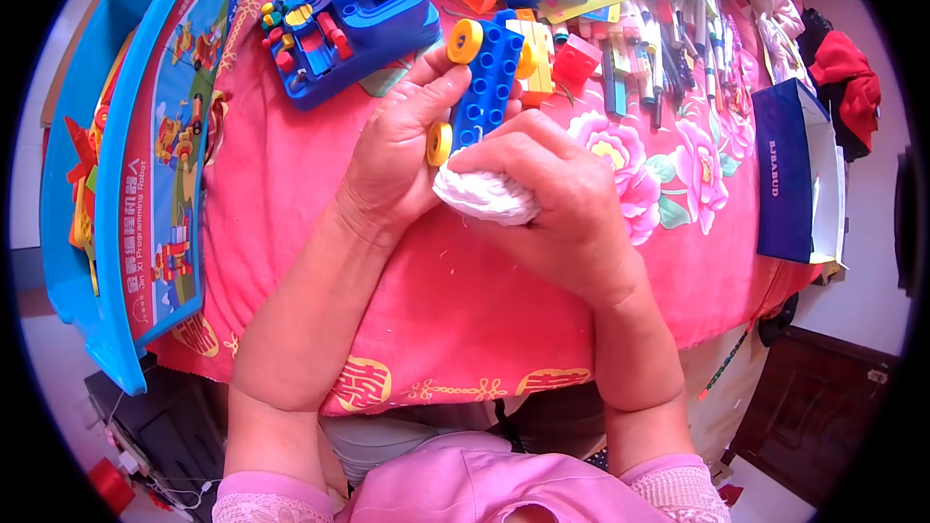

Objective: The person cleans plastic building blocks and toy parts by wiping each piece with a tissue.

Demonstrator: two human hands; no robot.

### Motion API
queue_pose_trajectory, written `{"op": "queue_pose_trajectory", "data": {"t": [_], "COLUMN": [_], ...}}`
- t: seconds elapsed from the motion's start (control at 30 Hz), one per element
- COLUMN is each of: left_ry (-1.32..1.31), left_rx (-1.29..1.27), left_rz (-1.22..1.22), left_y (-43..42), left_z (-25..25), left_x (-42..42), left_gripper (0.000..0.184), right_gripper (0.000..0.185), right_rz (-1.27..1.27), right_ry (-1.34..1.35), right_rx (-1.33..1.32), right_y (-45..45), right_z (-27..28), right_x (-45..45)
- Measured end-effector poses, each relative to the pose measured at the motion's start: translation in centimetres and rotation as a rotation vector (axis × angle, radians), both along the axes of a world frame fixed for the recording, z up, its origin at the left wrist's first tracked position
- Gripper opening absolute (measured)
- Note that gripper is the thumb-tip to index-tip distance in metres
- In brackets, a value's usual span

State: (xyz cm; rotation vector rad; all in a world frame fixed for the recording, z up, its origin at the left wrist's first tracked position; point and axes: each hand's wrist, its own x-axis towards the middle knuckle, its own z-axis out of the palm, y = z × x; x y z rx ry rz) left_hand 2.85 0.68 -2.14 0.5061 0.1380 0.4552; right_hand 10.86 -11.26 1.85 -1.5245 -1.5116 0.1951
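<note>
Left hand [399, 140] holds a blue wheeled block [487, 77] — right hand [564, 179], white cloth [486, 198].

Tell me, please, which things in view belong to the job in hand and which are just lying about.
Apparently in the job:
- wheeled block, in the left hand
- white cloth, in the right hand

Seemingly just lying about:
- markers
- yellow card
- dark blue box
- bin

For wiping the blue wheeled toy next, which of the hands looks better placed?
Probably the right hand: it holds the bunched white cloth by the near end of the blue wheeled toy. The left hand grips the toy itself, fingers by a yellow wheel, so it seems better suited to steadying.
</note>
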Motion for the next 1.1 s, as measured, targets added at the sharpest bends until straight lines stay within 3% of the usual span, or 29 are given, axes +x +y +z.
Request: {"op": "queue_pose_trajectory", "data": {"t": [0.2, 0.23, 0.3, 0.4, 0.5, 0.67, 0.77, 0.8, 0.93, 1.03, 1.1], "left_ry": [-0.022, -0.026, -0.034, 0.008, 0.040, 0.074, 0.046, 0.034, 0.013, 0.041, 0.041], "left_rx": [-0.013, -0.011, -0.008, 0.002, 0.015, 0.130, 0.164, 0.168, 0.166, 0.106, 0.101], "left_rz": [-0.067, -0.060, -0.046, -0.027, -0.014, -0.022, -0.026, -0.024, -0.028, 0.042, 0.064], "left_y": [0.2, 0.1, -0.2, -0.2, -0.3, -1.0, -1.0, -0.9, -0.9, -1.1, -0.9], "left_z": [-0.2, -0.2, -0.1, 0.3, 0.2, 0.3, -0.1, -0.3, -0.6, -0.2, -0.1], "left_x": [-0.2, -0.2, 0.0, 0.0, 0.1, 0.2, 0.3, 0.3, 0.4, 0.4, 0.3], "left_gripper": [0.027, 0.027, 0.026, 0.026, 0.026, 0.023, 0.022, 0.025, 0.027, 0.020, 0.021], "right_gripper": [0.027, 0.028, 0.025, 0.028, 0.026, 0.023, 0.023, 0.022, 0.023, 0.029, 0.033], "right_rz": [-0.297, -0.299, -0.278, -0.148, -0.293, -0.249, -0.237, -0.315, -0.336, -0.383, -0.321], "right_ry": [0.219, 0.170, -0.173, -0.145, 0.157, 0.866, 0.756, 0.559, 0.251, 0.034, -0.105], "right_rx": [0.200, 0.224, 0.107, 0.088, 0.179, 0.288, 0.190, 0.183, 0.273, 0.118, 0.168], "right_y": [0.2, 0.3, -0.1, -0.2, -0.1, 0.5, 0.4, 0.4, 0.7, 0.3, 0.6], "right_z": [-0.7, -0.9, -0.2, -0.1, -0.3, 0.4, -0.5, -0.7, -1.6, -1.0, -1.0], "right_x": [1.2, 1.4, 1.5, 1.5, 0.7, 0.0, 0.6, 0.7, 1.0, 0.5, 0.7]}}
